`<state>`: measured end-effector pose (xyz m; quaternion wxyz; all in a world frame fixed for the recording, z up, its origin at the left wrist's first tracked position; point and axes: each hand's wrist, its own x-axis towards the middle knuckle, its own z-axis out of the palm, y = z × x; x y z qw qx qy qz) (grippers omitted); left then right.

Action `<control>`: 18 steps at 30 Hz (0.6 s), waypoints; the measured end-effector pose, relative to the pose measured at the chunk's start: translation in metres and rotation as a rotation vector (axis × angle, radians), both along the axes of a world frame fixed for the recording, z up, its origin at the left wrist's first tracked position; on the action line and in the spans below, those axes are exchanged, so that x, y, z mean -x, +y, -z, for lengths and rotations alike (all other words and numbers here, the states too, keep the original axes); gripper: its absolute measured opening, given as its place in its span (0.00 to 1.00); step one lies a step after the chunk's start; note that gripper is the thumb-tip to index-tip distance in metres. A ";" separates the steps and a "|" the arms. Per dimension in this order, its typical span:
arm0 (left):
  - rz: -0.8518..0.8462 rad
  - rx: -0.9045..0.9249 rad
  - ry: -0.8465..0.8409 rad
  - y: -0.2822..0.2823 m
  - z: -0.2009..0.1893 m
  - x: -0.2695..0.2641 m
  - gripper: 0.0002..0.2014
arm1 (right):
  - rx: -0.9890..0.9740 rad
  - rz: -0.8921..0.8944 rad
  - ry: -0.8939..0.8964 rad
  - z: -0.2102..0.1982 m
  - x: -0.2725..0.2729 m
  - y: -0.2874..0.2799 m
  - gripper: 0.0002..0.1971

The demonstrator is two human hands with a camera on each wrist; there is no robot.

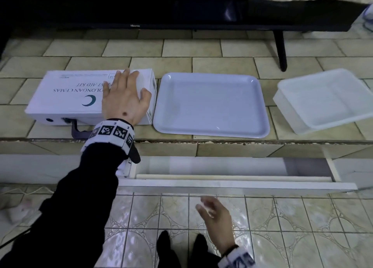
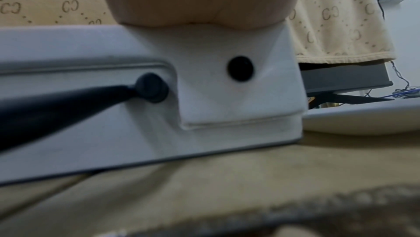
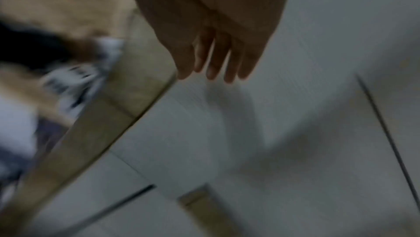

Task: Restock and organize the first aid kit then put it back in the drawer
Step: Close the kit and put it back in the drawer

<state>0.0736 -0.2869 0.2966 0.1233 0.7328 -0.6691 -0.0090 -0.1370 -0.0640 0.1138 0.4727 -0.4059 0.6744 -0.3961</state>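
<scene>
Lowest in the head view, the right hand (image 1: 215, 213) hangs over the patterned floor tiles (image 1: 292, 223) at bottom centre, fingers loosely extended and holding nothing; the right wrist view (blurred) shows the same straight fingers (image 3: 218, 61). Just above it, the white drawer (image 1: 232, 184) stands pulled out across the middle of the frame. Beyond the drawer, on the tiled ledge (image 1: 181, 65), the left hand (image 1: 125, 100) lies flat, fingers spread, on the lid of the white first aid kit (image 1: 66, 96) at centre left. The kit is closed, its black handle (image 1: 77, 129) pointing toward the viewer. Just beside the kit, to its right, sits a pale rectangular tray (image 1: 212, 106), and at far right a translucent plastic container (image 1: 323, 100). A black television (image 1: 161, 11) spans the top of the frame.
</scene>
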 end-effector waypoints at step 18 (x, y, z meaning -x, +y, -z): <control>0.015 -0.074 -0.007 0.003 -0.009 0.001 0.27 | -0.033 -0.755 0.769 -0.061 0.035 -0.045 0.22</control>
